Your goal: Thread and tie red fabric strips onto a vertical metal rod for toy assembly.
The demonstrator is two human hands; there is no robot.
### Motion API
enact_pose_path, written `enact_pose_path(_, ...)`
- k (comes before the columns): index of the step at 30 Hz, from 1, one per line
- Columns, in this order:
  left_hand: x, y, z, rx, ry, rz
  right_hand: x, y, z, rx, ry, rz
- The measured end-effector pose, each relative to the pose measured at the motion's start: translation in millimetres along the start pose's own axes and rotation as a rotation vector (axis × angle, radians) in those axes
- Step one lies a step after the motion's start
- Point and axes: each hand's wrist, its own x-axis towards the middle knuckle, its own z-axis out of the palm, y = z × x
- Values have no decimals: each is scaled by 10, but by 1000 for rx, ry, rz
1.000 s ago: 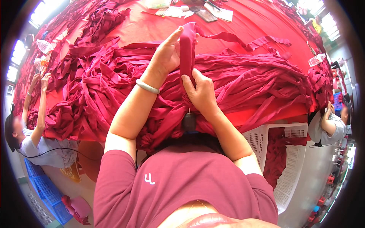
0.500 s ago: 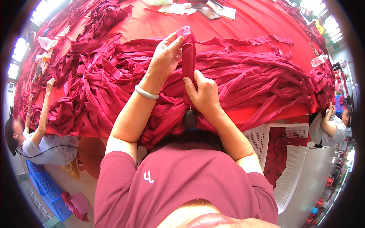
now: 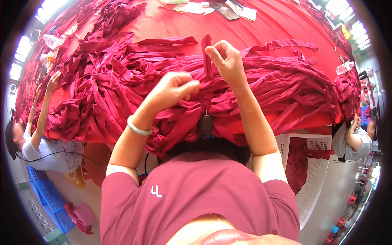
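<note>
- Rising at upper centre, a maroon fabric strip (image 3: pixel 206 59) meets the thumb of the right hand (image 3: pixel 228 63), fingers curled, pinch unclear
- Curling its blurred fingers, the left hand (image 3: pixel 169 90) shows left of centre, grip unclear
- Heaped maroon strips (image 3: pixel 281 77) span the frame's middle

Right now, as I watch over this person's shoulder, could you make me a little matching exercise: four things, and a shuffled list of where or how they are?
Things:
1. Right hand
2. Left hand
3. Pale bracelet
4. White basket

Places and states:
A. Around one wrist
B. Maroon cloth lies inside it
C. Thumb at the upright maroon strip
D. Lower of the person's two hands

Pairs: 1-C, 2-D, 3-A, 4-B
</note>
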Motion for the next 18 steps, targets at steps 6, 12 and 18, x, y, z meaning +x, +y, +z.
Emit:
enact_pose_path(6,780,201,-170,-366,197,142,42,73,61,324,-113,161)
enact_pose_path(12,1029,-82,-237,-784,66,284,156,-13,139,222,1,53)
enact_pose_path(18,995,-157,-114,-884,114,213,71,-47,199,38,80,-10)
